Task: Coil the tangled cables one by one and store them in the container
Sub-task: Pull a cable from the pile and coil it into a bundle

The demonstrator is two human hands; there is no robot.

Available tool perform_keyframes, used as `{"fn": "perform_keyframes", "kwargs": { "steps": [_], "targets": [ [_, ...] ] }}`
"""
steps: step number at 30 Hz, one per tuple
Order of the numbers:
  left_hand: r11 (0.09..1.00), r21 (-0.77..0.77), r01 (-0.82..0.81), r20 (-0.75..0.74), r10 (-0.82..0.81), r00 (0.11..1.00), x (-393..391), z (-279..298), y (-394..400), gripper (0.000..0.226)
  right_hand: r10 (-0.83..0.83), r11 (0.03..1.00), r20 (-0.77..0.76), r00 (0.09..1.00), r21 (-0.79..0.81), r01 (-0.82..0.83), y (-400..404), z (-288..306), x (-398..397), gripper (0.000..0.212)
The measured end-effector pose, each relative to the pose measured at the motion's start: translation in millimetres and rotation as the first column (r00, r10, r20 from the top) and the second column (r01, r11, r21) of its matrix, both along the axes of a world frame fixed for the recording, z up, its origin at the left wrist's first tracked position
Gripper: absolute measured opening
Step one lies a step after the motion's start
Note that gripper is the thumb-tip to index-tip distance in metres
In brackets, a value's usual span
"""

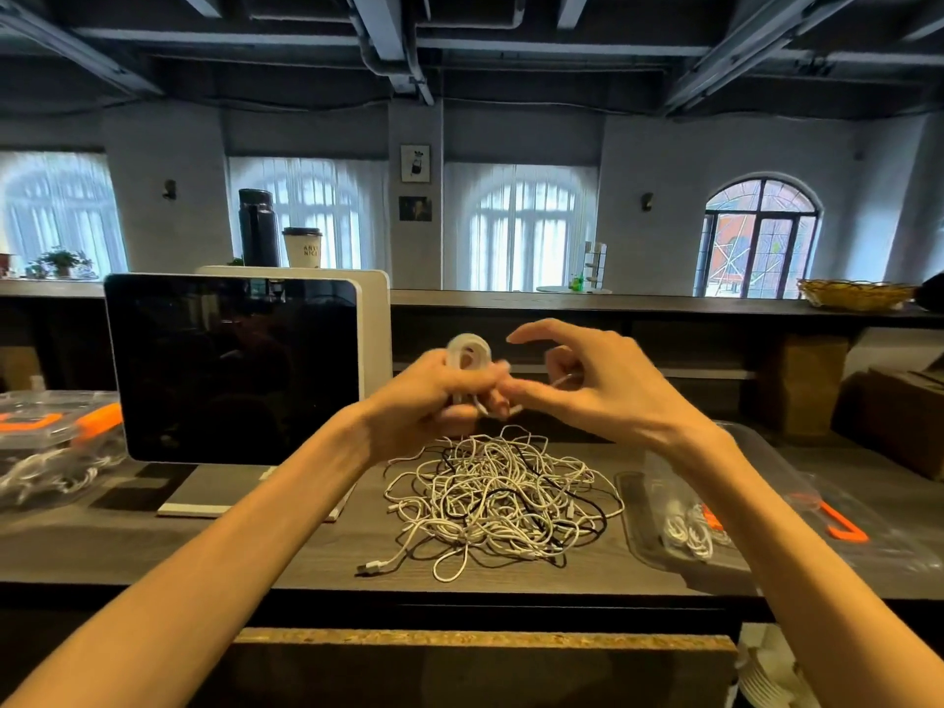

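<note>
Both forearms reach forward, hands raised and nearly meeting.
The left hand [434,396] is curled in a grip; the right hand [587,385] pinches (index finger extended, motion-blurred fingertips).

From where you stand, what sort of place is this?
Probably a loft-style office or shared workspace: a dark wooden desk with a monitor, a takeaway coffee cup on the shelf behind, tall arched windows, and exposed ceiling beams overhead.

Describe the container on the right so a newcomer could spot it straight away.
Start at the dark monitor, pass the tangled cable pile, and keep going right. The clear plastic container sits under the right forearm, holding white coiled cables; an orange latch marks it.
</note>
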State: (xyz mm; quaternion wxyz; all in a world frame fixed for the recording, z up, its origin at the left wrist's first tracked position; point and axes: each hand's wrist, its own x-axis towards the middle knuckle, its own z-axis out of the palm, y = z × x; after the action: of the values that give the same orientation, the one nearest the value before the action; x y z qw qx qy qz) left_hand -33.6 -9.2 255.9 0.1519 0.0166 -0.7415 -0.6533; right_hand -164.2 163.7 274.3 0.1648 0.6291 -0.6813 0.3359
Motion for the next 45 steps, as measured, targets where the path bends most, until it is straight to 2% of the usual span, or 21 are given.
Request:
{"fn": "perform_keyframes", "kwargs": {
  "steps": [2,3,5,7,9,12,14,17,19,21,22,24,27,30,33,35,37,40,43,45],
  "targets": [
    [0.966,0.253,-0.058,-0.055,0.074,0.996,-0.8,4.3,-6.1,0.021,-0.069,0.997,-0.112,0.991,-0.054,0.064,5.8,-2.4,-1.2,0.025],
    [0.941,0.318,-0.117,-0.058,0.142,0.988,-3.6,4.6,-6.8,0.021,-0.095,0.995,-0.205,0.974,-0.028,0.092,5.0,-5.2,2.6,0.017],
    [0.913,0.317,-0.256,-0.046,0.284,0.958,-12.2,1.9,-1.1,0.021,-0.107,0.992,-0.361,0.926,0.027,0.125,-3.9,-14.8,14.0,0.018],
    [0.884,0.337,-0.325,-0.051,0.362,0.931,-22.3,-2.7,5.6,0.021,-0.128,0.986,-0.458,0.880,0.037,0.163,-14.0,-23.1,24.8,0.027],
    [0.858,0.415,-0.303,-0.066,0.361,0.930,-27.8,-4.1,7.2,0.022,-0.149,0.983,-0.483,0.863,0.026,0.184,-19.8,-28.0,29.6,0.026],
    [0.840,0.518,-0.159,-0.116,0.253,0.961,-26.0,0.3,14.9,0.024,-0.114,0.988,-0.445,0.888,0.038,0.146,-22.6,-32.1,32.2,0.020],
    [0.874,0.434,-0.216,-0.113,0.291,0.950,-24.5,0.3,20.5,0.025,-0.013,0.994,-0.385,0.923,0.092,0.053,-21.1,-31.5,33.9,0.015],
    [0.894,0.099,-0.438,-0.138,0.448,0.883,-22.9,-4.1,15.4,0.029,0.043,0.984,-0.347,0.937,0.177,0.021,-13.4,-20.2,31.4,0.016],
    [0.885,-0.140,-0.445,-0.156,0.424,0.892,-21.0,-7.5,10.4,0.031,0.026,0.987,-0.339,0.940,0.160,0.031,-5.2,-6.5,27.7,0.010],
    [0.890,-0.258,-0.376,-0.137,0.352,0.926,-18.8,-12.0,10.5,0.029,0.034,0.995,-0.311,0.950,0.101,-0.003,1.8,7.1,26.6,0.008],
    [0.908,-0.258,-0.331,-0.121,0.310,0.943,-18.7,-13.3,12.3,0.026,0.045,0.997,-0.297,0.954,0.079,-0.023,3.3,12.8,26.7,0.009],
    [0.967,-0.143,-0.211,-0.063,0.204,0.977,-18.2,-12.3,18.8,0.024,0.063,0.997,-0.280,0.958,0.055,-0.049,1.5,20.1,23.2,0.012],
    [0.999,0.038,0.004,0.064,-0.006,0.998,-18.1,-8.7,25.9,0.051,0.109,0.994,-0.179,0.978,0.050,-0.101,-1.5,23.6,15.8,0.013],
    [0.952,0.196,0.233,0.121,-0.260,0.958,-17.1,-5.8,29.3,0.054,0.168,0.986,-0.054,0.984,0.011,-0.167,1.7,28.4,11.3,0.010],
    [0.891,0.325,0.316,0.157,-0.381,0.911,-15.5,-5.1,29.9,0.081,0.179,0.983,0.002,0.984,0.041,-0.179,0.6,32.0,8.0,0.010],
    [0.888,0.258,0.380,0.184,-0.431,0.883,-13.5,-5.0,29.6,0.082,0.210,0.972,0.046,0.977,0.098,-0.213,-0.3,32.7,6.2,0.015],
    [0.889,0.096,0.448,0.241,-0.458,0.856,-10.6,-5.5,31.5,0.065,0.232,0.960,0.099,0.968,0.135,-0.244,0.5,34.3,3.6,0.018],
    [0.905,-0.105,0.413,0.350,-0.355,0.867,-8.4,-5.0,42.2,0.051,0.236,0.947,0.198,0.951,0.171,-0.271,0.2,34.8,0.1,0.018],
    [0.936,-0.143,0.322,0.276,-0.274,0.921,-7.6,-1.6,50.0,0.038,0.225,0.957,0.238,0.945,0.131,-0.260,-6.7,25.7,-3.0,0.025],
    [0.951,-0.156,0.268,0.198,-0.236,0.951,-8.4,-2.0,52.2,0.040,0.200,0.967,0.286,0.937,0.095,-0.236,-10.1,19.0,-5.9,0.032]
  ]
}}
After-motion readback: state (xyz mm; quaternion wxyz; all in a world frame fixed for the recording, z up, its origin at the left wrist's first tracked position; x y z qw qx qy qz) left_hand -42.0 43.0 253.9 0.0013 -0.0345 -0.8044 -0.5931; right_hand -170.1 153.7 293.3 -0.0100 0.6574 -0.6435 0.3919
